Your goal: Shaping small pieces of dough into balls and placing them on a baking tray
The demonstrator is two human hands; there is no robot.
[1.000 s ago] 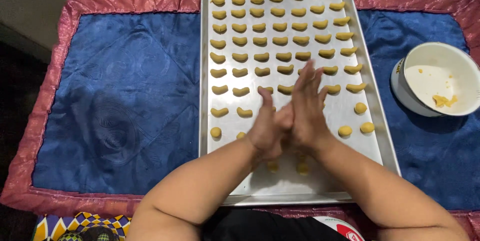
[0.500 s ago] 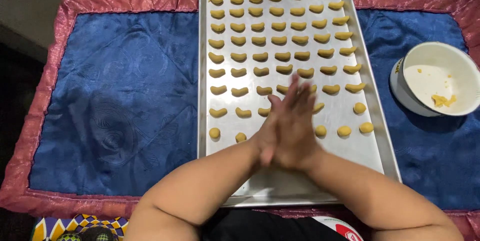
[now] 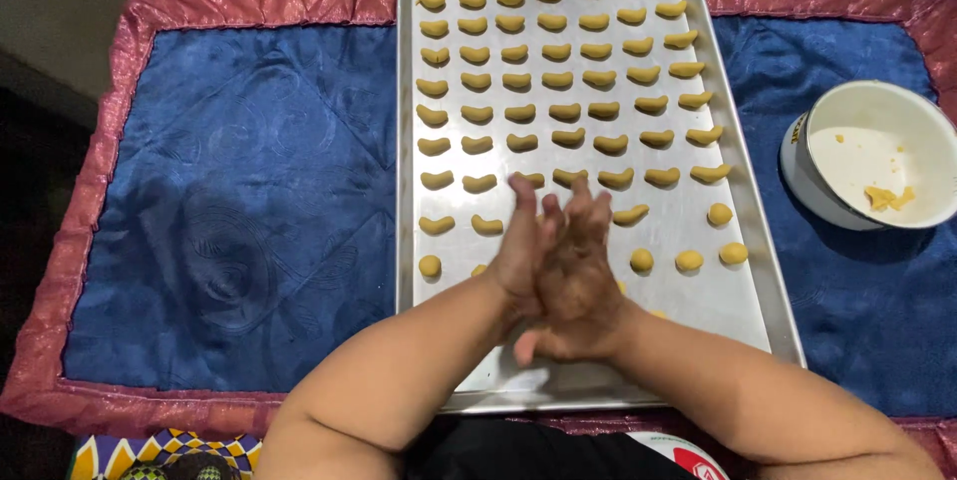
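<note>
1. My left hand (image 3: 523,246) and my right hand (image 3: 576,286) are pressed flat together, palm against palm, above the near part of the metal baking tray (image 3: 743,291).
2. If a piece of dough is between my palms, I cannot tell; the hands hide it completely.
3. Curved dough pieces (image 3: 564,109) lie in rows on the tray from 12 o'clock down to my fingertips.
4. Small round dough balls (image 3: 689,261) lie at 3 o'clock from my hands, and one more at 9 o'clock; others are partly covered by my hands.
5. A white bowl (image 3: 877,156) with yellow dough crumbs stands at 2 o'clock on the blue cloth (image 3: 239,211), just beside the tray.
6. The far edge of the tray is cut off by the frame.
</note>
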